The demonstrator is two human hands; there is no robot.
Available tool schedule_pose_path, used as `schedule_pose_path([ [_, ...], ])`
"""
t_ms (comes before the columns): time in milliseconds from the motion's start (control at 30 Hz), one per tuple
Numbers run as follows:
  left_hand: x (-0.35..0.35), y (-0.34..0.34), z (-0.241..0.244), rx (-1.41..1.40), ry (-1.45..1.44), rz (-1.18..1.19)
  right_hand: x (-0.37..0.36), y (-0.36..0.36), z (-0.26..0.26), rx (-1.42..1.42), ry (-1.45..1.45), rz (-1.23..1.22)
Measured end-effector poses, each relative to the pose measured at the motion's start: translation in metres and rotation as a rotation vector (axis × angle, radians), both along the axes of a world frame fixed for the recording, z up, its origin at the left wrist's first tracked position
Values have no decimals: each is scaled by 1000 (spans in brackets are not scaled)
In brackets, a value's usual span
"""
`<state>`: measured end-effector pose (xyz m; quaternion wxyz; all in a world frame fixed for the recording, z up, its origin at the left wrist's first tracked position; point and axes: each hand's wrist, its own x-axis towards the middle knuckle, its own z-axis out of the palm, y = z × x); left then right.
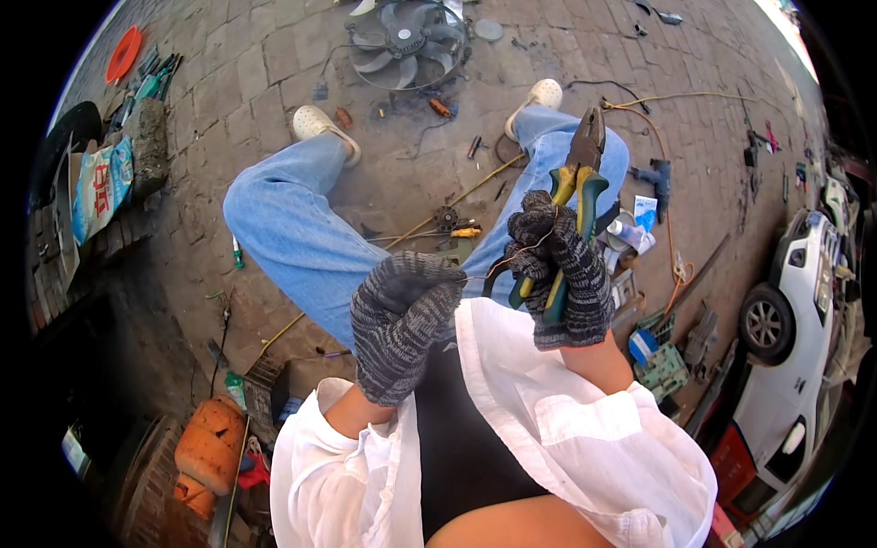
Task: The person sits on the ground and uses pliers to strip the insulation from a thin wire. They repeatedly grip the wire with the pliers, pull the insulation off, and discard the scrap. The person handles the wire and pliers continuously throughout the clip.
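Observation:
Both my hands wear grey and black knitted gloves and are raised over my lap. My left hand [408,322] is closed, with one end of a thin copper wire [503,262] pinched at its fingertips. That wire runs across to my right hand [565,274], where it passes over the fingers. Combination pliers [581,161] with green and yellow handles are gripped in my right hand, jaws pointing up and away from me. Part of the handles is hidden behind the fingers.
A fan with a round frame [405,42] lies on the brick paving beyond my feet. An orange-handled screwdriver [466,233] lies between my legs. At the right are a power drill [661,181], cords and a white car [788,363]. An orange gas cylinder [209,445] is at lower left.

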<state>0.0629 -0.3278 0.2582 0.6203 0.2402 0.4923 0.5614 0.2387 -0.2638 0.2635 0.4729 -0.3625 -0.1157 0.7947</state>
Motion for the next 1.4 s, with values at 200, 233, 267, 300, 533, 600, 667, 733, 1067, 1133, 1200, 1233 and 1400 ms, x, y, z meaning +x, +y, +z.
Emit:
schedule_pose_path([
  [200,-1,-4,1,-182,-195,15,4,-2,-5,20,-67,-67],
  [233,-2,-5,0,-221,-249,18,3,-2,0,18,-144,-81],
  [267,-5,-3,2,-232,-182,-102,3,-2,4,16,-221,-95],
  [300,-9,0,4,-243,-115,-217,3,-3,5,26,-282,-88],
  [533,-5,15,10,311,574,-301,11,-8,14,103,-572,59],
  [600,-4,20,10,433,757,-315,6,-11,12,130,-586,40],
  [667,7,21,15,303,544,-336,2,-15,14,139,-622,59],
  [733,24,21,17,187,420,-229,-4,-13,23,139,-693,118],
  [1067,4,20,9,90,360,-428,-11,-14,14,126,-633,17],
  [1133,-4,18,4,-161,-197,-396,-13,-11,20,118,-642,18],
  [1200,-5,19,0,-274,-501,-367,-14,-8,21,134,-639,5],
  [1233,-8,18,-1,-123,-271,-443,-14,-7,20,141,-640,-5],
  [1400,-9,23,0,-213,-463,-404,-8,-4,11,121,-570,2],
])
